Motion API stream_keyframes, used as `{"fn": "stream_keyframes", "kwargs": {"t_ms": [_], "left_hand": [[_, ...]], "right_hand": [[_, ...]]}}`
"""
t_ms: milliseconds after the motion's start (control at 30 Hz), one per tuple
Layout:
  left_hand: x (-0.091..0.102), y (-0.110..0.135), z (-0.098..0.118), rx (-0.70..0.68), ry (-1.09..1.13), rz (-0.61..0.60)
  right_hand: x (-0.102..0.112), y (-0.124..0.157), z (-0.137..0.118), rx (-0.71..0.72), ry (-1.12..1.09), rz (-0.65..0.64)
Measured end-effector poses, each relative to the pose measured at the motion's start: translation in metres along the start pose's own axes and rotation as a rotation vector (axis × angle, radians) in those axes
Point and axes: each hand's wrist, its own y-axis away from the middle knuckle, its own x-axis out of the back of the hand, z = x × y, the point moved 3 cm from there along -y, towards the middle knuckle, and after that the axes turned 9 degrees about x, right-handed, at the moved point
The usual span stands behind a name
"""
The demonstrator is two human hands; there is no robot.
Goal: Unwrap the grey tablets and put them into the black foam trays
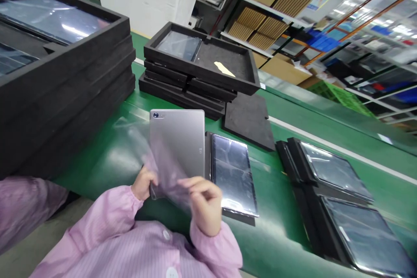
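left fingers (150, 177) curled, right fingers (198, 182) pinched

Green bench (276, 208) | black tray stacks (97, 67) | flat black slab (249, 119) | dark pads (306, 217)

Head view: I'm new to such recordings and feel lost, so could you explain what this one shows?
There is no machine here, only a person's bare hands. A camera worn on the head looks forward and down, so the pink sleeves come in from below. The left hand grips a grey tablet at its lower left, back side showing. The right hand pinches thin clear film, blurred, partly covering that back. On the green surface, another tablet lies screen up on a black tray. Two more tablets sit farther right; stacks of black trays stand left and behind.
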Motion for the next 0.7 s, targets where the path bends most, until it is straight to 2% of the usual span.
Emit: {"fn": "stream_keyframes", "kwargs": {"t_ms": [67,133,200,233,267,367,400,433,533,600,633,700], "left_hand": [[-0.002,0.000,0.002,0.051,0.049,-0.001],[-0.004,0.000,0.004,0.068,0.082,0.006],[-0.005,0.002,0.007,0.064,0.110,0.023],[-0.005,0.003,0.007,0.061,0.120,0.030],[-0.007,0.005,0.008,0.058,0.127,0.035],[-0.015,0.011,0.003,0.060,0.127,0.009],[-0.019,0.013,0.001,0.064,0.119,-0.023],[-0.024,0.015,-0.002,0.070,0.104,-0.076],[-0.037,0.014,-0.008,0.087,-0.006,-0.329],[-0.041,0.009,-0.004,0.043,-0.112,-0.442],[-0.040,0.005,0.003,-0.017,-0.163,-0.434],[-0.037,-0.004,0.027,-0.209,-0.246,-0.299]], "right_hand": [[0.037,-0.002,-0.002,-0.050,0.166,0.288],[0.068,0.003,0.000,-0.090,0.239,0.542],[0.084,0.012,0.005,-0.117,0.240,0.720],[0.085,0.018,0.009,-0.141,0.225,0.761],[0.081,0.024,0.014,-0.189,0.195,0.755],[0.050,0.038,0.030,-0.405,0.043,0.587],[0.039,0.041,0.034,-0.441,0.009,0.576],[0.031,0.043,0.036,-0.438,0.001,0.619],[0.029,0.042,0.030,-0.246,0.128,0.897],[0.039,0.037,0.020,-0.095,0.264,0.938],[0.045,0.035,0.015,-0.034,0.333,0.912],[0.059,0.032,0.005,0.038,0.434,0.847]]}}
